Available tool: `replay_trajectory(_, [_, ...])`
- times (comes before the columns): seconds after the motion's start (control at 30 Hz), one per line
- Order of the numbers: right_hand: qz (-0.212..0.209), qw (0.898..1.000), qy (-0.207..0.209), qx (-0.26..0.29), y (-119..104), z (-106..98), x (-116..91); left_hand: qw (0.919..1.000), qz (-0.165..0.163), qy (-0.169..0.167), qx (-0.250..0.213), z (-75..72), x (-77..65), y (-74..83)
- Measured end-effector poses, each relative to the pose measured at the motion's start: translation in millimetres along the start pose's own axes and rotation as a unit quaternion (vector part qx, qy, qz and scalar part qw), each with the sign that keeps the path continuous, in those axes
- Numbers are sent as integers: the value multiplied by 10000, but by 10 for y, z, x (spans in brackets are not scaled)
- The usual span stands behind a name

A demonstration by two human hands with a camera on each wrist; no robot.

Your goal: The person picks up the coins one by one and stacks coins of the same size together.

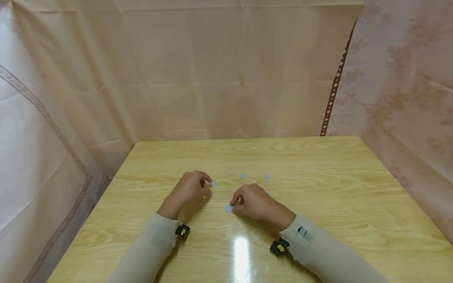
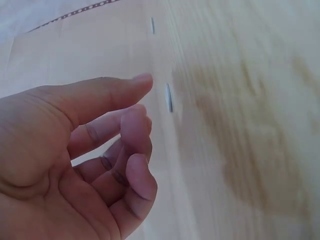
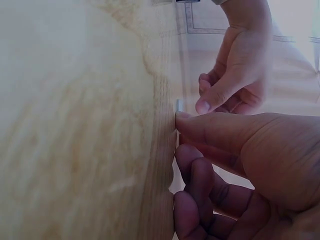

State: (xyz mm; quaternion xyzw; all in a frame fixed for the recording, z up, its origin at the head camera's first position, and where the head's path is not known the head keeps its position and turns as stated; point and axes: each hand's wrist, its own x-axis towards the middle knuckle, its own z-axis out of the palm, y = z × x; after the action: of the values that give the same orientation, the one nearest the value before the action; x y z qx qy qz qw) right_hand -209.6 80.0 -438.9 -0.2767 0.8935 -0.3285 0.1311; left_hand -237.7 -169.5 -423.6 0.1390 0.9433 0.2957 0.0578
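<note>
Several small pale, flat round discs lie on the wooden table. My right hand [image 1: 255,202] pinches the edge of the nearest pale disc [image 1: 228,208] between thumb and forefinger, low against the tabletop; in the right wrist view, a sliver of that disc [image 3: 178,105] sticks out past the thumb tip. To the left, my left hand [image 1: 190,188] is held with loosely bent fingers beside another disc [image 1: 214,183]. From the left wrist, nothing shows between the left thumb [image 2: 112,97] and fingers, and a disc [image 2: 169,98] lies just beyond them.
Farther back are two more discs, one in the middle [image 1: 243,176] and one to its right [image 1: 267,176]. Another disc [image 1: 269,193] peeks out behind the right hand. The table [image 1: 336,188] meets a beige curtain [image 1: 226,78] behind, with cloth hanging along both sides.
</note>
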Motion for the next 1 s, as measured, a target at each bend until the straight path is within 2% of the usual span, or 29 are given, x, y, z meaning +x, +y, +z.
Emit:
replay_trajectory(0.13, [11, 10000, 10, 42, 6, -5, -18, 9998, -105, -143, -72, -23, 20, -46])
replay_trajectory(0.43, [-76, 9999, 110, -81, -17, -19, 0, 9972, -190, -729, -29, -59, 8, -65])
replay_trajectory(0.6, [-151, 9997, 124, -172, -14, -7, 12, 9956, -237, -901, -96, -46, -7, -77])
replay_trajectory(0.73, [-120, 9997, 116, -174, -10, -6, 7, 9962, -268, -824, -18, -33, -8, -70])
replay_trajectory(1.0, [-96, 9998, 79, -130, 20, 0, -3, 9984, -373, -350, 233, -30, 2, -10])
